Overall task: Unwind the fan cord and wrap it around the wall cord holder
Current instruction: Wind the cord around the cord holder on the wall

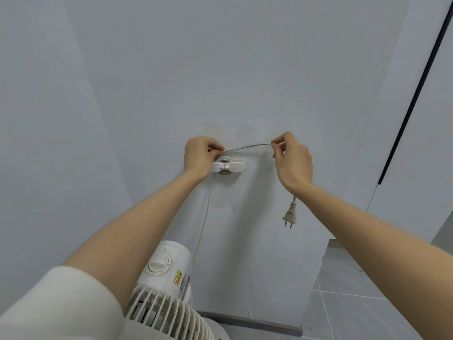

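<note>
A white wall cord holder (pixel 230 166) with two flat wings is fixed to the wall at centre. The pale fan cord (pixel 247 146) stretches just above it between my two hands. My left hand (pixel 199 155) pinches the cord at the holder's left wing. My right hand (pixel 291 159) pinches it further right. Below my right wrist the cord's end hangs loose with its two-pin plug (pixel 289 215). Another length of cord (pixel 204 219) drops from the holder down to the white fan (pixel 169 285) at the bottom.
The fan stands close to the wall, with its control dial (pixel 159 264) on top and its grille (pixel 169 317) at the lower edge. A dark vertical strip (pixel 414 94) runs along the wall at right. Grey floor tiles (pixel 350 303) lie at lower right.
</note>
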